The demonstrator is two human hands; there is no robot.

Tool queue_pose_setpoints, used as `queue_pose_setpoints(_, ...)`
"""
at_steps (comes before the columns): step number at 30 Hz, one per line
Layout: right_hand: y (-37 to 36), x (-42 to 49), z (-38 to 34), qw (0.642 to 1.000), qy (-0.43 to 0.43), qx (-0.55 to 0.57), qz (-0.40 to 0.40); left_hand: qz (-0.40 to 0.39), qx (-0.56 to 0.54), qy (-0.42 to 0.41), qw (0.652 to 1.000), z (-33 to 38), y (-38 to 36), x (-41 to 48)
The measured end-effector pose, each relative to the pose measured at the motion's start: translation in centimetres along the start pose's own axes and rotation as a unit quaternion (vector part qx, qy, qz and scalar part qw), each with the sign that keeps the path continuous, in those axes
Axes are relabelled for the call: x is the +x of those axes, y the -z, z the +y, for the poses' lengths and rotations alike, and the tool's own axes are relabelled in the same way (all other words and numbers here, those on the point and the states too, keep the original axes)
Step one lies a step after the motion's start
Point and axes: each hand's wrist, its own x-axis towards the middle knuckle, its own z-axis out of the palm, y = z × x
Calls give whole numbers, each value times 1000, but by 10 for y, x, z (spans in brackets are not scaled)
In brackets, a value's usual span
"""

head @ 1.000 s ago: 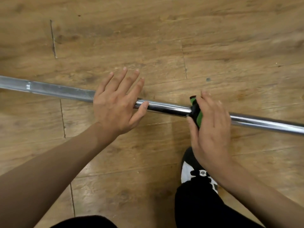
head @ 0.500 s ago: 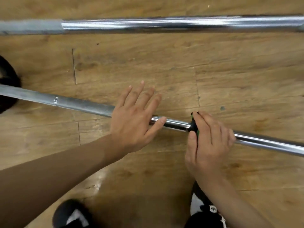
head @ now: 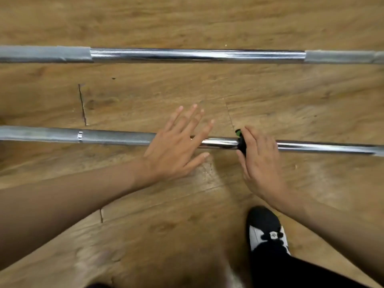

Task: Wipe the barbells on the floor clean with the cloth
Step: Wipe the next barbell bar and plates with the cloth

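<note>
Two chrome barbells lie across the wooden floor. The near barbell (head: 104, 137) runs left to right under both my hands. My left hand (head: 176, 148) rests flat on it with fingers spread. My right hand (head: 259, 161) presses a black and green cloth (head: 240, 140) against the bar; only the cloth's left edge shows past my fingers. The far barbell (head: 197, 56) lies parallel higher in the view, with dull knurled sections at both ends.
My right foot in a black and white shoe (head: 268, 231) stands on the floor (head: 145, 225) just below my right hand. A strip of bare wood separates the two bars.
The view has tilted up, so the far barbell now shows fully. My left hand's fingers have spread wider. My right hand with the cloth stays beside it on the bar.
</note>
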Motion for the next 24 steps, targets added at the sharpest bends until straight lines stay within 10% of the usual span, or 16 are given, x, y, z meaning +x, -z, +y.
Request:
queue_pose_setpoints(4, 15, 2, 1, 999, 6, -3, -47, -5, 5, -12, 1000, 4, 6, -1)
queue_pose_setpoints(10, -10, -15, 38, 992, 70, -56, 91, 44, 57, 21, 997, 9, -7, 7)
queue_pose_setpoints(17, -8, -57, 125, 984, -83, -22, 155, 15, 71, 29, 997, 10, -2, 11)
queue_pose_setpoints(24, -49, -5, 2, 979, 29, 3, 200, 24, 95, 39, 994, 11, -3, 13)
